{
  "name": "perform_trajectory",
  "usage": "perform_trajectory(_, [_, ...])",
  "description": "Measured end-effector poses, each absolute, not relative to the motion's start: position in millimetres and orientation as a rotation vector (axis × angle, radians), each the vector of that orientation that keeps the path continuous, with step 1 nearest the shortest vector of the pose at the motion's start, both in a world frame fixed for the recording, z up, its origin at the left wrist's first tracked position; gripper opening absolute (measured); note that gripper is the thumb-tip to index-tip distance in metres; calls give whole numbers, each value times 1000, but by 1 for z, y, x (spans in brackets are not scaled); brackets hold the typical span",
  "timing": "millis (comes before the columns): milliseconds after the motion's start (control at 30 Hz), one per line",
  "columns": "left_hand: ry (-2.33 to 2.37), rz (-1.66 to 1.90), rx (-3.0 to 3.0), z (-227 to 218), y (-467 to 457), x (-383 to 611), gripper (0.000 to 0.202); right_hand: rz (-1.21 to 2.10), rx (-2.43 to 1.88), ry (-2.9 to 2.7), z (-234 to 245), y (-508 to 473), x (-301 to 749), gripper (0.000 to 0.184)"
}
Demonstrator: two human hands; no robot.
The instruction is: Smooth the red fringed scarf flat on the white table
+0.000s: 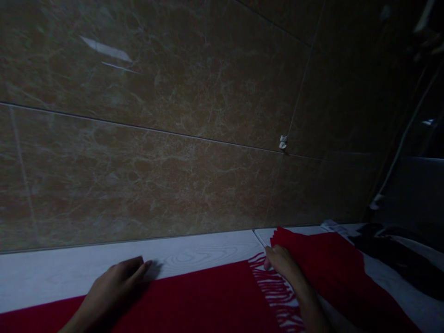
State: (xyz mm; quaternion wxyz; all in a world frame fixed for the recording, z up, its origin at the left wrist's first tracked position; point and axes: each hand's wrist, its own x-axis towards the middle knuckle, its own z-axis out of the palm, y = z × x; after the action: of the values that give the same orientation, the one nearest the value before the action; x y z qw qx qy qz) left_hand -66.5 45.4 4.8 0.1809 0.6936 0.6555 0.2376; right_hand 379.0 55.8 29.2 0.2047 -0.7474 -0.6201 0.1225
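Observation:
A red scarf (215,296) with a fringed end lies flat along a pale wood-grain surface (194,252) against the wall. My left hand (111,289) rests flat on the scarf's far edge, fingers stretched toward the wall. My right hand (282,263) sits at the fringe (274,291), fingers curled round the corner of a second red layer (322,263) that runs off to the right. What exactly the fingers pinch is partly hidden.
A brown marbled tile wall (194,138) fills most of the view, with a small white clip (283,142) on a grout line. Dark and white cloth (395,254) lies at the right. A white cord (398,152) hangs in the dim right corner.

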Motion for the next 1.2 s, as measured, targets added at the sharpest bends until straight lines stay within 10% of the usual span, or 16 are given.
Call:
perform_trajectory(733, [1831,649,1984,1,47,-69,55,555,-1885,-1952,36,45,361,67])
perform_trajectory(1200, [1864,701,2026,-3,48,-72,59,38,-2060,-2095,20,40,399,43])
